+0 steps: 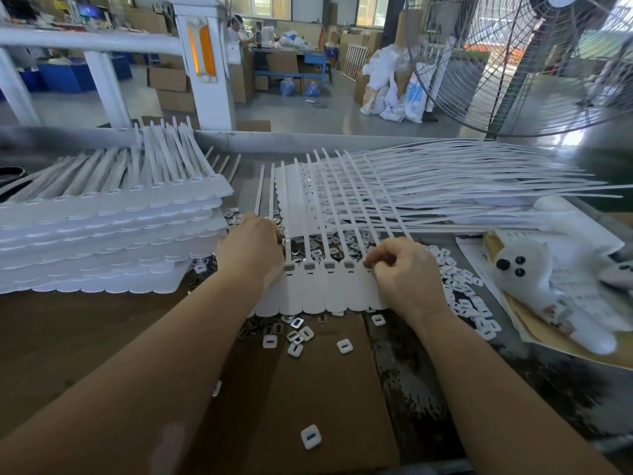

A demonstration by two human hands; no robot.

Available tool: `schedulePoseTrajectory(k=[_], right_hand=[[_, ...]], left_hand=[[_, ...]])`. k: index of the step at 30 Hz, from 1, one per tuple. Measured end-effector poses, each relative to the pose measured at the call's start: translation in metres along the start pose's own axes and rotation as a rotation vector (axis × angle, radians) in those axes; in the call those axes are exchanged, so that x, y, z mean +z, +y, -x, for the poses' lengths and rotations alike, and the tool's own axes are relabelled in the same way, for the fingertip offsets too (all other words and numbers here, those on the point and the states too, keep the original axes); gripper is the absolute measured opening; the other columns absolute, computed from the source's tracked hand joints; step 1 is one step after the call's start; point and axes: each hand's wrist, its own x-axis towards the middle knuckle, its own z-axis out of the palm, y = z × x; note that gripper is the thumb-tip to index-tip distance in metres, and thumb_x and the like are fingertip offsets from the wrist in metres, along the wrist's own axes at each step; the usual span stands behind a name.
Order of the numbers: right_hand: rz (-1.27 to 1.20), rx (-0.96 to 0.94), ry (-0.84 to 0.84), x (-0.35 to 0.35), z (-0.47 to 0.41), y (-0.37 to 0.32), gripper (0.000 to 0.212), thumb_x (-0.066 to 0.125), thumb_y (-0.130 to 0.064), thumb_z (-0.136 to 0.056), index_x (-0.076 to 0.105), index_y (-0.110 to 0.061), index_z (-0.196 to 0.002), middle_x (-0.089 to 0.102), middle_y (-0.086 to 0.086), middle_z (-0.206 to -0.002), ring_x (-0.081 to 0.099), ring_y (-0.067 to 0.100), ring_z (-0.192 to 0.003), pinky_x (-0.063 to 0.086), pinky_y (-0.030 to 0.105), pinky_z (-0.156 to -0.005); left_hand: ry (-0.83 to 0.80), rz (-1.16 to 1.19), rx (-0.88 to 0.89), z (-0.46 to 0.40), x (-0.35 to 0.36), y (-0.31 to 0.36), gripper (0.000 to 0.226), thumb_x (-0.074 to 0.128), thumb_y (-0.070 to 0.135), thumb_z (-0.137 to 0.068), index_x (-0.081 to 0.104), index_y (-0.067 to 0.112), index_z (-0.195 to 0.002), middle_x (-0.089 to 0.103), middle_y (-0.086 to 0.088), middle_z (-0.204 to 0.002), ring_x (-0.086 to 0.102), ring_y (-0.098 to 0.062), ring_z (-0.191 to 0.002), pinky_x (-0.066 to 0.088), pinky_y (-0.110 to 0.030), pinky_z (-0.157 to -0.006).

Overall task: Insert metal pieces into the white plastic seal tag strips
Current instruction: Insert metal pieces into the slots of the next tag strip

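Strip in work [329, 289]: white seal tag strip, flat on cardboard betw. both hands; tails run away from the person, tag ends point toward them.
Sockets: row of small rectangular openings along the strip's head line; several look filled w/ metal, far-right one is hidden by fingers.
Left hand [251, 253]: laid on strip's left end, fingers curled down over the far edge; what is under the fingertips cannot be told.
Right hand [407, 269]: fingers bunched, tips pinched together at the far-right socket; prob. a metal piece is held, but the piece itself is not seen.
Metal pieces [296, 322]: loose, scattered under and around the strip, mixed w/ white plastic squares [344, 346].
Stacks: piled strips [113, 234] just left; more strips [342, 200] fanned behind.
Risk 1: piece could be seated tilted or reversed, since socket is covered by the pinch.
Risk 2: strip could be rocked by loose parts beneath, so earlier inserts may be shaken out.
Risk 3: a white square could be picked by mistake from the mixed scatter.
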Motion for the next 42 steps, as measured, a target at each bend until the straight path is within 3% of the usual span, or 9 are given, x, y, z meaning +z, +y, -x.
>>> schedulePoseTrajectory(k=[5,9,15,18,22,28,32,38,42], right_hand=[[0.011,-0.012,0.008,0.000,0.001,0.000,0.024,0.051,0.004,-0.077,0.071,-0.009,-0.078,0.062,0.000,-0.080,0.052,0.012,-0.070,0.037,0.019,-0.061],[0.000,-0.011,0.007,0.001,0.002,0.000,0.024,0.050,0.005,-0.077,0.070,-0.009,-0.078,0.063,0.002,-0.082,0.051,0.013,-0.069,0.038,0.023,-0.064],[-0.009,-0.011,0.008,0.001,0.002,0.001,0.025,0.050,0.005,-0.077,0.070,-0.010,-0.078,0.064,0.001,-0.082,0.047,0.011,-0.064,0.038,0.024,-0.063],[-0.029,-0.013,0.025,0.001,0.003,-0.001,0.025,0.051,0.005,-0.078,0.070,-0.012,-0.083,0.063,-0.005,-0.081,0.055,0.011,-0.073,0.046,0.025,-0.069],[-0.106,-0.111,0.073,0.000,0.006,-0.004,0.022,0.057,0.000,-0.084,0.068,-0.012,-0.098,0.065,-0.005,-0.090,0.061,0.012,-0.086,0.049,0.024,-0.079],[-0.325,-0.223,0.023,-0.004,0.008,-0.009,0.014,0.060,-0.008,-0.088,0.071,-0.012,-0.098,0.068,-0.005,-0.090,0.061,0.000,-0.085,0.042,0.006,-0.072],[-0.425,-0.173,-0.074,-0.008,0.008,-0.010,0.016,0.064,-0.004,-0.084,0.073,-0.017,-0.089,0.069,-0.010,-0.087,0.063,-0.002,-0.085,0.046,0.008,-0.073],[-0.506,-0.083,-0.122,-0.016,0.007,-0.008,0.015,0.066,-0.002,-0.082,0.072,-0.015,-0.085,0.072,-0.005,-0.083,0.066,0.003,-0.080,0.048,0.011,-0.073],[-0.452,-0.028,-0.057,-0.019,0.004,-0.005,0.016,0.065,-0.005,-0.084,0.072,-0.017,-0.089,0.072,-0.006,-0.082,0.065,0.002,-0.079,0.048,0.009,-0.073]], left_hand=[[0.017,0.030,-0.012,0.001,0.000,0.001,0.019,0.053,0.011,-0.090,0.065,0.012,-0.104,0.050,-0.008,-0.111,0.055,-0.028,-0.094,0.044,-0.045,-0.092],[0.041,0.141,-0.030,0.000,-0.001,0.001,0.011,0.057,0.012,-0.089,0.068,0.013,-0.091,0.060,-0.005,-0.102,0.058,-0.026,-0.091,0.046,-0.044,-0.090],[0.143,0.504,-0.048,0.004,-0.007,0.003,0.006,0.062,0.017,-0.088,0.066,0.017,-0.084,0.064,0.005,-0.079,0.059,-0.011,-0.067,0.050,-0.027,-0.063],[0.037,0.762,0.003,0.013,-0.009,0.015,0.008,0.068,0.019,-0.084,0.065,0.022,-0.077,0.066,0.009,-0.076,0.057,-0.004,-0.064,0.042,-0.018,-0.056],[-0.144,0.882,0.088,0.025,-0.004,0.035,0.009,0.074,0.014,-0.078,0.068,0.020,-0.074,0.069,0.002,-0.072,0.057,0.001,-0.056,0.042,-0.014,-0.054],[-0.206,0.879,0.132,0.032,0.002,0.046,0.013,0.076,0.012,-0.075,0.065,0.017,-0.076,0.070,-0.005,-0.074,0.064,-0.018,-0.071,0.050,-0.031,-0.068],[-0.222,0.895,0.129,0.033,0.003,0.047,0.023,0.079,0.014,-0.072,0.059,0.015,-0.082,0.072,-0.003,-0.073,0.058,-0.011,-0.064,0.041,-0.026,-0.064],[-0.252,0.899,0.165,0.034,0.004,0.046,0.018,0.076,0.014,-0.075,0.061,0.018,-0.083,0.071,-0.002,-0.076,0.059,-0.009,-0.067,0.042,-0.024,-0.067],[-0.222,0.727,0.286,0.037,0.008,0.044,0.008,0.068,0.021,-0.083,0.064,0.023,-0.089,0.066,0.007,-0.085,0.060,-0.010,-0.082,0.047,-0.024,-0.079]])
